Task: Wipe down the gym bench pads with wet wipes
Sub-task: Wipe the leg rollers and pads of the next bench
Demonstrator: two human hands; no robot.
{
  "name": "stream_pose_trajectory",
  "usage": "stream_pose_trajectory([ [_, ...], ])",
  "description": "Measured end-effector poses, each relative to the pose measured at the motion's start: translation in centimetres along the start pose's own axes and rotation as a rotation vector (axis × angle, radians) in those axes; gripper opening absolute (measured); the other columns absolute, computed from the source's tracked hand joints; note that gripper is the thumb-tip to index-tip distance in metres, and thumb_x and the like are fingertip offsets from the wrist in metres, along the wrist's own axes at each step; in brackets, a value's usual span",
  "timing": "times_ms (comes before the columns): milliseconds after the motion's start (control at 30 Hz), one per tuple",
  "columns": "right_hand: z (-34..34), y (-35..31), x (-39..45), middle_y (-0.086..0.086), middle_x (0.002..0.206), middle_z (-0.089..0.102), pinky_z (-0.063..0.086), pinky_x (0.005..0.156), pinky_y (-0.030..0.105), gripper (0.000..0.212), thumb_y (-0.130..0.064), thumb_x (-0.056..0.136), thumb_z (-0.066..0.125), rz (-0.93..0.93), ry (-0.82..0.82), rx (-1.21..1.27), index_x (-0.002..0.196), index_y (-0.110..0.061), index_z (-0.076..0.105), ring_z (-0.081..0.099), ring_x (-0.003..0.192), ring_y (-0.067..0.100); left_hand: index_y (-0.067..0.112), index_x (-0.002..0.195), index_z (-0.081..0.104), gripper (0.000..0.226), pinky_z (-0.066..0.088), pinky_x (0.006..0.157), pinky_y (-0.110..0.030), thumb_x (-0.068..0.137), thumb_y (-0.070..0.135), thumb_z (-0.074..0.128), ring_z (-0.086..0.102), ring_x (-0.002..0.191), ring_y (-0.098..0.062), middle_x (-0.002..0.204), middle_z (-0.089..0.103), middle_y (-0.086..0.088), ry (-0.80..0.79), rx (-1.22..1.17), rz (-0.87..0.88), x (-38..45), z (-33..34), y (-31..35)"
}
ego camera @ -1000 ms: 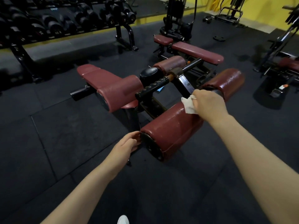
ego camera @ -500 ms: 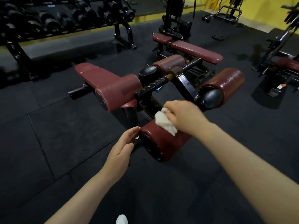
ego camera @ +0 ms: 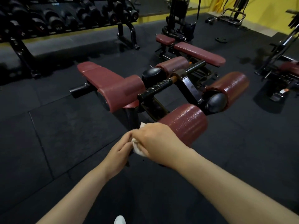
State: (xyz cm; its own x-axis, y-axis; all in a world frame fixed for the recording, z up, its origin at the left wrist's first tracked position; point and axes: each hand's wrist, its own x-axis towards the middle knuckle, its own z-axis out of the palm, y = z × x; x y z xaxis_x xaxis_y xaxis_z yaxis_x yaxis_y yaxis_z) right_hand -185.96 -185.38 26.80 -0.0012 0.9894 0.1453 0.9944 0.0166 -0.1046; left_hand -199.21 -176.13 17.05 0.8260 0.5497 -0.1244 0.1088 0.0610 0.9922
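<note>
A dark rubber floor (ego camera: 48, 143) spreads under both hands. Well beyond them on the left stands a dumbbell rack (ego camera: 64, 18). Just ahead of the hands is the maroon bench (ego camera: 103, 80), with a flat bench (ego camera: 199, 53) farther off behind it. The nearest roller pad (ego camera: 186, 122) lies directly in front of the right hand (ego camera: 155, 143), its near end hidden behind that hand, and a second roller pad (ego camera: 233, 88) sits beyond it to the right. The right hand's fingers are curled round a crumpled white wipe (ego camera: 137, 148) at the pad's near end. The left hand (ego camera: 119, 152) touches the right hand from the left, fingers loosely bent against the wipe; whether it grips the wipe is unclear.
</note>
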Motion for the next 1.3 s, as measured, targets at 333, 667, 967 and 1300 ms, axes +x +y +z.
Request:
stream_pose_trajectory([
  [333, -1.4, 14.0, 0.1, 0.01, 0.103, 0.067, 0.043, 0.072, 0.038, 0.02, -0.03, 0.094, 0.049, 0.421, 0.007, -0.227, 0.102, -0.017, 0.061, 0.061, 0.098, 0.034, 0.032, 0.136, 0.051, 0.056, 0.039, 0.095, -0.004, 0.084, 0.022, 0.037, 0.048, 0.126, 0.008, 0.132, 0.059, 0.025, 0.083, 0.016, 0.007, -1.2, 2.5, 1.2],
  [667, -0.7, 8.1, -0.9, 0.009, 0.09, 0.068, 0.039, 0.066, 0.036, 0.017, -0.029, 0.094, 0.053, 0.342, 0.146, -0.025, 0.092, -0.016, 0.064, 0.062, 0.088, 0.032, 0.024, 0.148, 0.041, 0.061, 0.024, 0.119, -0.028, 0.09, 0.005, 0.039, 0.028, 0.148, -0.015, 0.157, 0.036, 0.01, -0.113, 0.353, 0.44, -1.0, 1.4, 1.4],
  [967, -1.1, 8.2, 0.6, 0.001, 0.097, 0.069, 0.047, 0.074, 0.036, 0.017, -0.033, 0.092, 0.05, 0.216, -0.035, 0.051, 0.098, -0.024, 0.064, 0.061, 0.095, 0.027, 0.012, 0.13, 0.051, 0.035, 0.031, 0.117, -0.037, 0.104, 0.003, 0.03, 0.051, 0.128, -0.019, 0.142, 0.052, -0.009, 0.029, -0.062, -0.196, 1.8, 0.3, -1.0],
  [1300, -1.3, 13.5, 1.0, 0.012, 0.1, 0.068, 0.045, 0.073, 0.037, 0.019, -0.027, 0.091, 0.052, 0.553, 0.036, -0.004, 0.1, -0.019, 0.066, 0.06, 0.097, 0.036, 0.04, 0.141, 0.048, 0.054, 0.031, 0.11, -0.026, 0.087, 0.031, 0.042, 0.042, 0.133, 0.008, 0.139, 0.052, 0.027, 0.066, -0.046, -0.029, -1.1, 2.7, 0.7],
])
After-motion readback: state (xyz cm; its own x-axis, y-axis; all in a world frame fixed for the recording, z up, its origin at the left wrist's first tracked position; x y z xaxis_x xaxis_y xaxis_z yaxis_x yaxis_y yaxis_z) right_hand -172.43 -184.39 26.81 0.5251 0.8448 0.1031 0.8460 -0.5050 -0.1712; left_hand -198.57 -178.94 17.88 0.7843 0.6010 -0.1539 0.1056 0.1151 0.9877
